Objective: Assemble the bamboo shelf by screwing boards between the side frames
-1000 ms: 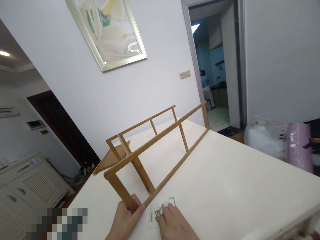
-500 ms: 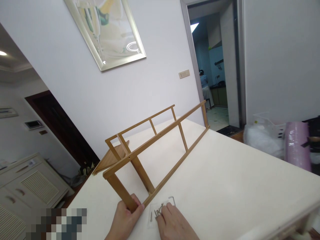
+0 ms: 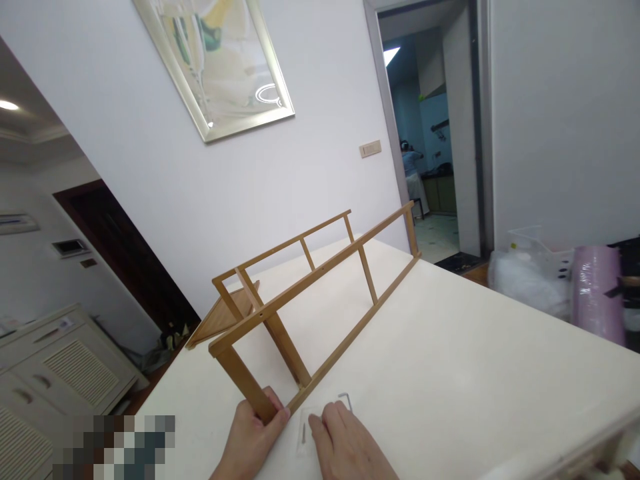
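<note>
My left hand (image 3: 253, 433) is wrapped round the near end bar of a brown wooden ladder-shaped frame (image 3: 345, 333), which stands on its long edge on the white table. Close beside it, my right hand (image 3: 345, 443) rests over a small clear plastic bag (image 3: 301, 451), its fingers curled together and pointing down. Whatever lies between those fingertips is hidden. One screw (image 3: 303, 433) shows on the bag left of the fingers. The short arm of a hex key (image 3: 345, 397) sticks out beyond the knuckles. A second wooden frame (image 3: 280, 252) stands behind the first.
A slatted wooden panel (image 3: 225, 317) lies at the table's far left edge. The white table (image 3: 480, 360) reaches to the wall and doorway. A pink wrapped roll (image 3: 597, 293) and a white plastic basket (image 3: 543, 250) stand beyond its right side. A person (image 3: 413, 167) is in the room behind.
My right hand's fingers have shifted over the pile of screws, which were visible before and are now covered. My left hand keeps its grip on the frame.
</note>
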`<state>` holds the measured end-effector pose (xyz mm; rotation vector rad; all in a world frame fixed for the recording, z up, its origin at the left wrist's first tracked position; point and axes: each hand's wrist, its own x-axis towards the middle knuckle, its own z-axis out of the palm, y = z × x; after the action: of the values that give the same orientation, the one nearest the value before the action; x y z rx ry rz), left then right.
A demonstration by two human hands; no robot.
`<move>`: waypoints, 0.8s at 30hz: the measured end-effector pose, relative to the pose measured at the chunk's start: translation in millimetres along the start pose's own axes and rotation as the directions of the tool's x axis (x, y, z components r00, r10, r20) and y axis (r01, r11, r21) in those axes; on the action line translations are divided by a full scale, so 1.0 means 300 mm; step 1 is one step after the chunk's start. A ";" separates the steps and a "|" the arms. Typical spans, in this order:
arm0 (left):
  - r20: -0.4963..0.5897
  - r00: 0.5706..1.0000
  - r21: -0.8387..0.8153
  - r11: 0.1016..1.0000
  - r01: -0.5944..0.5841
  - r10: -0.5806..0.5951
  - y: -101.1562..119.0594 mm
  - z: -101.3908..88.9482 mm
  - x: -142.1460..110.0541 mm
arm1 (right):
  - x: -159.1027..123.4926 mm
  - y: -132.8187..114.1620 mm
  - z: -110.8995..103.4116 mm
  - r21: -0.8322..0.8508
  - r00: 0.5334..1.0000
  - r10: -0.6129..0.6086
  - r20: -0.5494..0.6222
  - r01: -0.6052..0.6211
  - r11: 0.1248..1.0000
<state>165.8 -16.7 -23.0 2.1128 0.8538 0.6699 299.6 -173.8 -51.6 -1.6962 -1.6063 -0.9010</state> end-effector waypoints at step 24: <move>0.021 0.999 0.016 0.999 -0.035 0.035 -0.004 -0.002 0.007 | 0.012 -0.016 -0.030 0.026 0.993 0.087 0.081 -0.090 0.996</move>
<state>166.3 -14.2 -23.3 2.1505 0.8151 0.6597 294.4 -178.8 -43.6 -1.7878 -1.5746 -0.7713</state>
